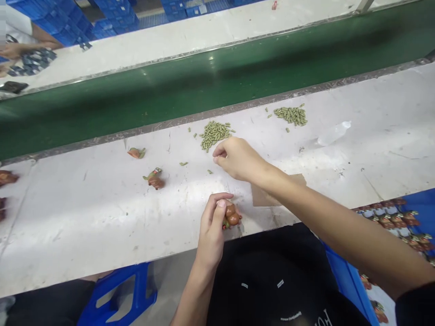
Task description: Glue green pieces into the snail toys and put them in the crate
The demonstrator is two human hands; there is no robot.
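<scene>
My left hand [213, 222] is closed round a small brown and green figurine [233, 215] near the front edge of the table. Part of the figurine is hidden by my thumb and fingers. My right hand [234, 158] is just in front of a pile of small green pieces [213, 133], thumb and fingertips pressed together. Whatever is between those fingertips is too small or hidden to make out. Two loose green pieces, one of them a longer piece [183, 163], lie to the left of my right hand. Further left are a brown and green figurine [156, 182] and an orange-green part [136, 153].
A second green pile [292, 116] and a clear plastic bottle [335, 133] lie to the right. Brown cardboard [265, 195] sits under my right forearm. Behind runs a green conveyor belt [190, 86]. A blue crate [353, 290] of figurines stands at right. Across, a person's hand [13, 50] handles dark pieces.
</scene>
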